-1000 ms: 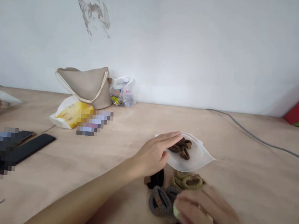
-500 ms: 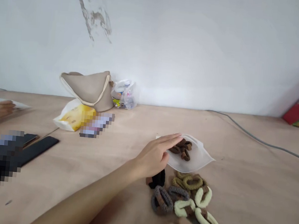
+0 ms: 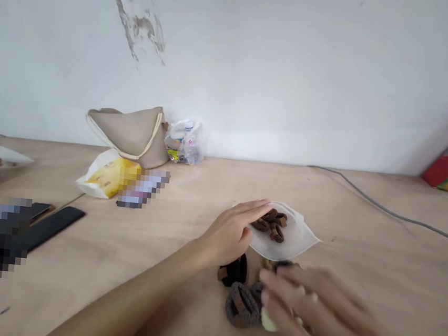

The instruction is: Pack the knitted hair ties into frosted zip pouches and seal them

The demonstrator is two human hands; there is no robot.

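Hair ties [image 3: 243,305] under right hand [image 3: 312,316], grip blurred, cannot tell; left hand [image 3: 228,234] flat, grip spread on frosted pouch [image 3: 300,241].

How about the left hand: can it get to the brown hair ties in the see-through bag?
Probably yes. The left hand is already at the edge of the clear plastic bag, fingertips close to the brown hair ties, and nothing seems to stand between them.
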